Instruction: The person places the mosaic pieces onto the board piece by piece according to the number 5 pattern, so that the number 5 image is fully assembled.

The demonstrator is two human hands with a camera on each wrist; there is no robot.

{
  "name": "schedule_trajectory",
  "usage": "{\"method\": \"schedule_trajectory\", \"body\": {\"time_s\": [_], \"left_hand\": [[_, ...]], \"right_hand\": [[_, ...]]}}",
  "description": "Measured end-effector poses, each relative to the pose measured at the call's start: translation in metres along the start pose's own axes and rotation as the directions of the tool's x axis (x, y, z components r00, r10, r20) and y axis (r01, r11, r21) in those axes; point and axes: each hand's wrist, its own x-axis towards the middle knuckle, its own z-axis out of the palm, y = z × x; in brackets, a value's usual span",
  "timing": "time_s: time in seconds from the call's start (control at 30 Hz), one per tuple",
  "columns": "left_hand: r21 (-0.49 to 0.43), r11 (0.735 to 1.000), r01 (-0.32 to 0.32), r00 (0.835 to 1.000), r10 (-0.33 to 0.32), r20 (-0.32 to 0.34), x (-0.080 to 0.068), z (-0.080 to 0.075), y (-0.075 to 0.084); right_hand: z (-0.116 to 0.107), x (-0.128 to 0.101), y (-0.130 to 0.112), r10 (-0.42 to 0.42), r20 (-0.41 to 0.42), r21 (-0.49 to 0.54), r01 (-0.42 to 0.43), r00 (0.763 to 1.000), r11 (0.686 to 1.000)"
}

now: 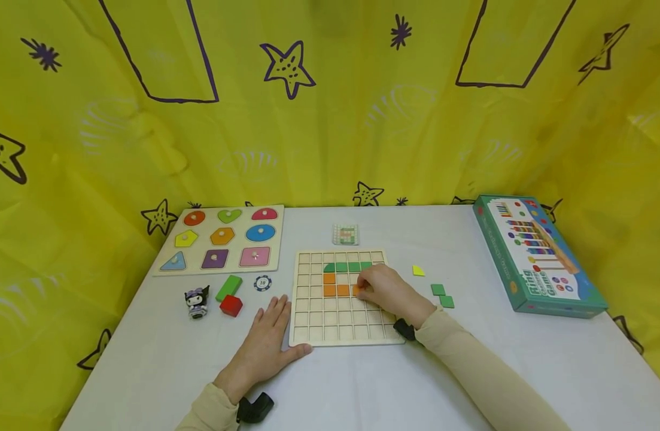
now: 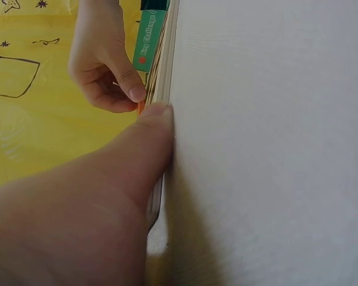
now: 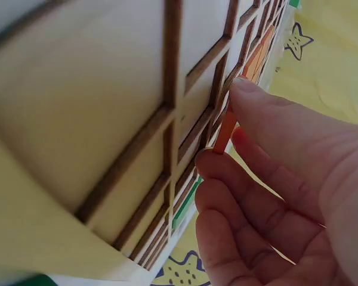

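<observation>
A wooden grid board (image 1: 308,323) lies on the white table, with a row of green tiles (image 1: 347,267) and several orange tiles (image 1: 335,290) set in its cells. My right hand (image 1: 386,290) reaches over the board and pinches a thin orange tile (image 3: 225,132) between thumb and fingers at a cell right of the orange ones. My left hand (image 1: 265,347) lies flat on the table, its thumb (image 2: 149,137) pressed against the board's near left edge (image 2: 161,89). A small pattern card (image 1: 345,234) sits behind the board.
A shape puzzle with pegs (image 1: 222,244) lies at the back left. A small figurine (image 1: 197,302), green block (image 1: 229,287), red block (image 1: 231,305) and chip (image 1: 262,283) sit left of the board. Loose yellow (image 1: 418,270) and green tiles (image 1: 441,295) lie right of it, then a game box (image 1: 537,251).
</observation>
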Motion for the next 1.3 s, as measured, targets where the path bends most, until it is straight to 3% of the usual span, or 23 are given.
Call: {"method": "schedule_trajectory", "body": {"time_s": [0.3,0.47,0.6,0.73,0.93,1.13,1.3], "left_hand": [[0.011,1.000,0.004,1.000,-0.004,-0.005,0.000,-0.001,-0.001],[-0.003,1.000,0.010,1.000,-0.010,-0.005,0.000,0.000,0.000],[-0.004,1.000,0.007,1.000,-0.007,-0.001,0.000,0.001,0.000],[0.006,1.000,0.005,1.000,-0.005,-0.001,0.001,0.001,0.000],[0.007,1.000,0.008,1.000,-0.008,-0.003,0.000,0.001,0.000],[0.009,1.000,0.006,1.000,-0.006,-0.002,0.000,0.001,0.001],[0.013,1.000,0.003,1.000,-0.003,-0.007,0.000,0.001,0.001]], "right_hand": [[0.002,0.007,-0.004,-0.061,-0.007,-0.051,0.060,0.998,0.997],[0.001,0.003,0.002,-0.086,-0.032,-0.006,0.086,0.996,0.996],[-0.009,-0.008,0.022,0.009,-0.100,0.022,-0.007,0.995,1.000],[-0.023,-0.021,0.052,0.138,-0.146,0.027,-0.135,0.980,0.990],[-0.038,-0.034,0.090,0.264,-0.122,0.036,-0.261,0.957,0.965],[-0.037,-0.036,0.106,0.311,-0.058,0.057,-0.308,0.949,0.950],[-0.034,-0.034,0.106,0.304,-0.079,0.050,-0.301,0.949,0.952]]}}
